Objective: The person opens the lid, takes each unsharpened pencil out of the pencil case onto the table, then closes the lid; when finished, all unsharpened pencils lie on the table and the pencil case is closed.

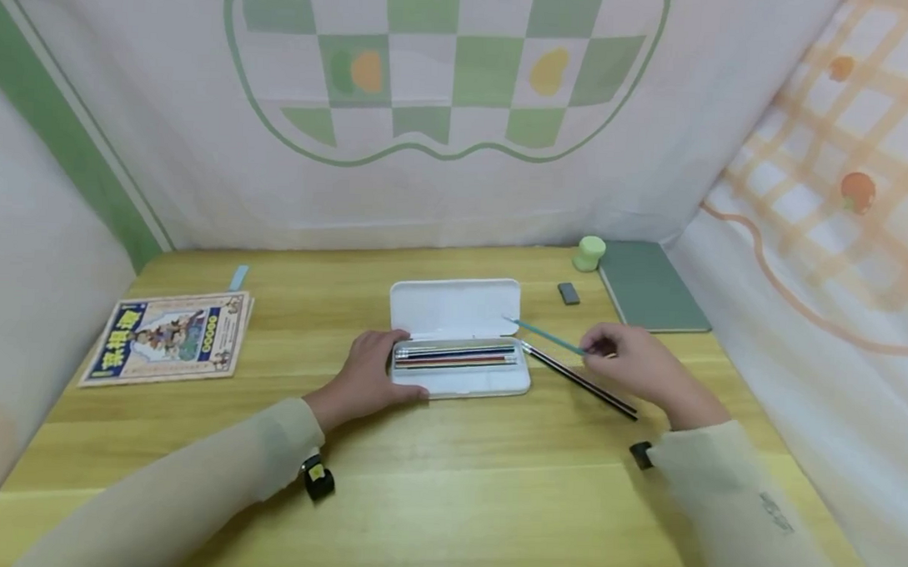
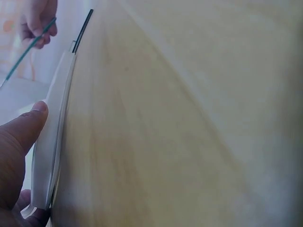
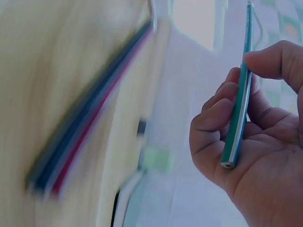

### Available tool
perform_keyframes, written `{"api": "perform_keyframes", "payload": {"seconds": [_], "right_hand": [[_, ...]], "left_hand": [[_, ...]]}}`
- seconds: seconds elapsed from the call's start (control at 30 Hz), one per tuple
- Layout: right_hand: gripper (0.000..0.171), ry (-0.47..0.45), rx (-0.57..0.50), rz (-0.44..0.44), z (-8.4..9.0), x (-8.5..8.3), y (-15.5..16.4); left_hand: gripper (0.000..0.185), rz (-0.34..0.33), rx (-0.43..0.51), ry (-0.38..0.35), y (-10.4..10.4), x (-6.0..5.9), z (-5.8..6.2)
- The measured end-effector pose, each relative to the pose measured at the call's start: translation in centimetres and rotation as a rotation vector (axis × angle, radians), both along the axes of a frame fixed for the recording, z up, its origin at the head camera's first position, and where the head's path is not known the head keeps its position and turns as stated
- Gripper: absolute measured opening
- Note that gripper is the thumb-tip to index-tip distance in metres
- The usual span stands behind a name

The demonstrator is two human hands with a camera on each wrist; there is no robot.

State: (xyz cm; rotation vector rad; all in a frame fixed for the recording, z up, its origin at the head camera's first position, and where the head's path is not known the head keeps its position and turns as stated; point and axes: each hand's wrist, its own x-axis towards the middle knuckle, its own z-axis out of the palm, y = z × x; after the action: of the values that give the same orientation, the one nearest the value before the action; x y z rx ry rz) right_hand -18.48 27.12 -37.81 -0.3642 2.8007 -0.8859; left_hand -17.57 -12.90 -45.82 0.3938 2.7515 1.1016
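An open white pencil case (image 1: 469,387) lies in the middle of the table with its lid (image 1: 453,307) tilted up. Several pencils (image 1: 455,357) lie in its tray. My left hand (image 1: 364,376) holds the case's left end, the thumb (image 2: 29,124) along its front edge. Right of the case, my right hand (image 1: 631,363) pinches a teal pencil (image 3: 240,106) above the table, its far end pointing towards the lid. Dark pencils (image 1: 582,380) lie slanting on the table below that hand; the right wrist view shows them blurred, with blue and red sides.
At the left lie booklets (image 1: 170,340) and a light blue strip (image 1: 239,278). A grey eraser (image 1: 569,293), a pale green round-topped object (image 1: 589,253) and a green notebook (image 1: 652,286) sit at the back right. Printed cloth (image 1: 442,200) hangs behind the table.
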Motion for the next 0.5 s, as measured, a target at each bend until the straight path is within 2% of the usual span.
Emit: {"api": "perform_keyframes", "payload": {"seconds": [0.13,0.23,0.37,0.5], "right_hand": [[0.024,-0.022,0.033,-0.085,-0.4,0.3,3.3],[0.027,-0.057,0.061,-0.112,-1.3,0.0,4.8],[0.025,-0.097,0.09,-0.078,-2.4,-0.5,5.0],[0.022,-0.13,0.11,-0.046,-2.8,-0.8,4.2]], "left_hand": [[0.105,-0.002,-0.002,0.007,-0.1,0.1,0.0],[0.106,0.001,0.004,0.013,-0.2,0.2,0.0],[0.107,0.001,0.0,0.016,-0.2,0.1,0.0],[0.107,-0.003,0.0,0.025,-0.1,0.0,-0.2]]}}
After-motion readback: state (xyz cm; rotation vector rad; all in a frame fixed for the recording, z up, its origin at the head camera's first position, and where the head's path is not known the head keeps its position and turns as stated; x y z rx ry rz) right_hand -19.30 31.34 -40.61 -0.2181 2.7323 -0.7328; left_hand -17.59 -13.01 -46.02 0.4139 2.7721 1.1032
